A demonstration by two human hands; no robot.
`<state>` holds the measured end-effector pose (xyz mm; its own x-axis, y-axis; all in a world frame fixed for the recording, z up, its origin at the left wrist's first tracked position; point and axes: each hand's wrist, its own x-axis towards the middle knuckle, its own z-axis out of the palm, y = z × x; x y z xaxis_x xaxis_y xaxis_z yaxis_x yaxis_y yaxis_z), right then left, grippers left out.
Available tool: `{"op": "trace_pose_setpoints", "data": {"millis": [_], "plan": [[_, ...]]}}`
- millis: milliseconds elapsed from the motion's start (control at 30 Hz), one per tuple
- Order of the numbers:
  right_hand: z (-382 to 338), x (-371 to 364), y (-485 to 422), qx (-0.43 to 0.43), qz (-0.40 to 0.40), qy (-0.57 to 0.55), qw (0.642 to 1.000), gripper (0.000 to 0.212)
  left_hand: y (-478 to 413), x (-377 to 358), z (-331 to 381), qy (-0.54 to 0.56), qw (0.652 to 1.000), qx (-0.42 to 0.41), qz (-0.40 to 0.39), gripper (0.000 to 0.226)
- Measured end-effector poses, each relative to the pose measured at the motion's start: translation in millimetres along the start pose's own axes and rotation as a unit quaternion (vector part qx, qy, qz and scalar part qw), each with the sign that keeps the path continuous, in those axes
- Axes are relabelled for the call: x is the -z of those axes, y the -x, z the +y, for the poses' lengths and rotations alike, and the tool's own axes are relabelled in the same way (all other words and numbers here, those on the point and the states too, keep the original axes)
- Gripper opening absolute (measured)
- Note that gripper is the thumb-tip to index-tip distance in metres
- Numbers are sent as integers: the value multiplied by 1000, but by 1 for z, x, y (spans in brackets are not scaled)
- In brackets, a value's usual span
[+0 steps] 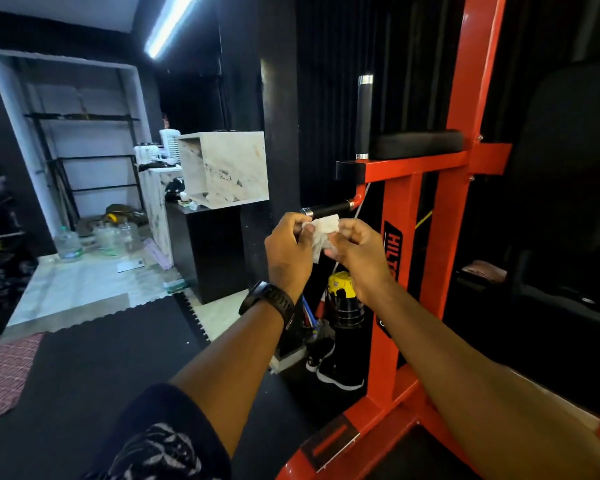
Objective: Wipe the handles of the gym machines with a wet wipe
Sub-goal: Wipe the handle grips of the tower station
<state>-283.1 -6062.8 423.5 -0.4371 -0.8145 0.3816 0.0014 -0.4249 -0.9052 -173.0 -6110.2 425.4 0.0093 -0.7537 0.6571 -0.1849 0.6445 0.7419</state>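
At the far left, plastic bottles are seen on the pale floor below a shelved alcove, and a marble-patterned box is set on a black stand. The left forearm is raised forward from the lower middle, a black watch worn at the wrist. The left hand is held with its back to the camera, and one end of the white wet wipe is pinched by its curled fingers. The other end is pinched by the right hand, whose arm is stretched in from the lower right. The crumpled wipe is held between both hands, just below the horizontal handle; contact with it cannot be told. An upright handle is mounted above, on the orange frame.
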Motion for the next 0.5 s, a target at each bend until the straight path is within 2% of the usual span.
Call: {"op": "trace_pose_setpoints", "data": {"millis": [167,233,300,367,433,500], "plan": [[22,-5,-43,5,34,-51,998,30,-33,-20,-34,-13,1000,-11,-16,13],[36,-3,-67,45,53,-12,998,36,-47,-31,-48,-19,1000,-19,-14,13],[52,-1,-95,100,84,41,991,29,-65,-45,-66,-41,998,-36,-10,12],[65,0,-123,165,122,100,974,21,-87,-59,-84,-78,995,-59,-8,14],[77,2,-151,246,149,177,941,19,-105,-73,-99,-131,988,-73,-22,23],[92,3,-173,310,129,237,912,18,-116,-82,-112,-168,981,-87,-42,32]]}}
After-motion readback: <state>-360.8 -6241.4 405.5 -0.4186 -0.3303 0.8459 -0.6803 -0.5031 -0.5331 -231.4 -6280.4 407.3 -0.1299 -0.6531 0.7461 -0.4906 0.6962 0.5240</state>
